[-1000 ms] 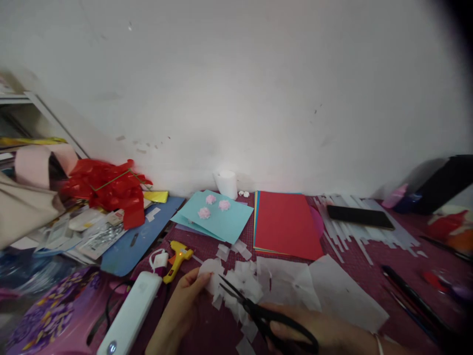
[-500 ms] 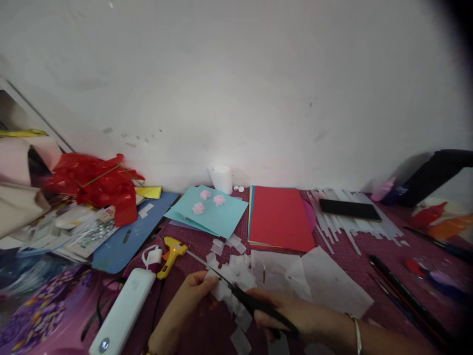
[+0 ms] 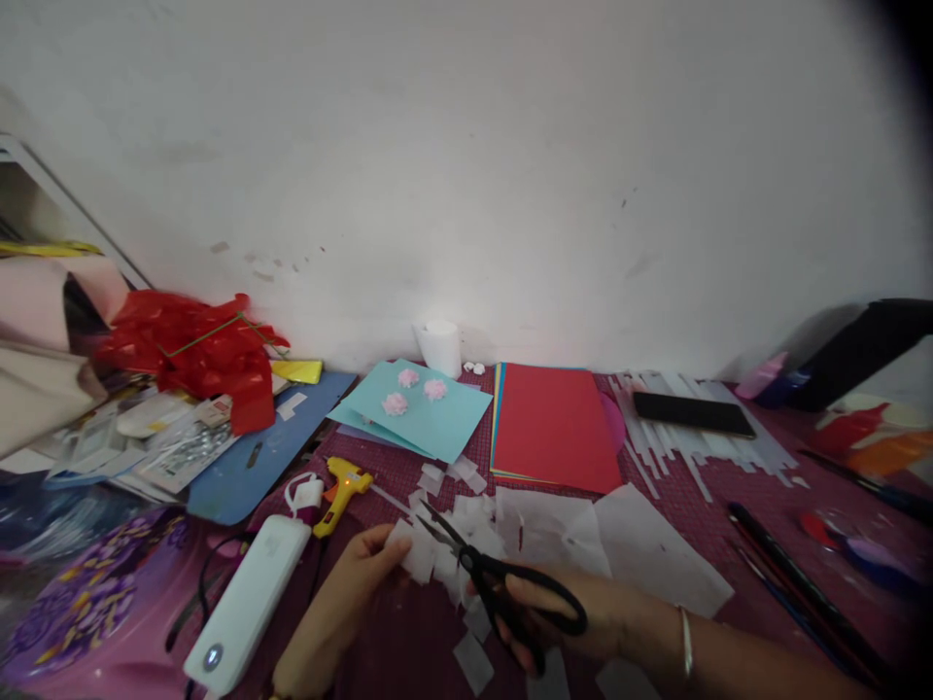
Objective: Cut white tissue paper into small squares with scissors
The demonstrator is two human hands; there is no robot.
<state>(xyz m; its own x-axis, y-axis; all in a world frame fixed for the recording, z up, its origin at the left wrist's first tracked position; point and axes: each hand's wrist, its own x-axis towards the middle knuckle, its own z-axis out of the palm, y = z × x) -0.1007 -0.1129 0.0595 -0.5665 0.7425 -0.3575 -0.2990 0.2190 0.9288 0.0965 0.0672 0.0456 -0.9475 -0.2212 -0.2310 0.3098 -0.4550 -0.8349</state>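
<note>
My left hand (image 3: 371, 564) pinches a small white paper piece (image 3: 414, 552) between thumb and fingers. Black-handled scissors (image 3: 470, 562) are in my right hand (image 3: 561, 608), fingers through the loops, with the blades apart and pointing at the paper piece. Beneath and beyond the blades lies a loose heap of cut white paper squares (image 3: 473, 525). Larger white sheets (image 3: 656, 544) spread to the right of the heap. More cut squares (image 3: 472, 663) lie nearer to me, below the scissors.
A yellow glue gun (image 3: 342, 494) with a lit light lies left, beside a white power bank (image 3: 248, 598). Pink paper flowers (image 3: 395, 403) sit on light blue sheets (image 3: 452, 423). Red paper (image 3: 554, 428), glue sticks (image 3: 648, 442) and a black phone (image 3: 692, 415) lie farther back.
The scissors have opened and their handles have spread apart. My left hand has shifted slightly left with the paper piece, and the blades now stand off from it.
</note>
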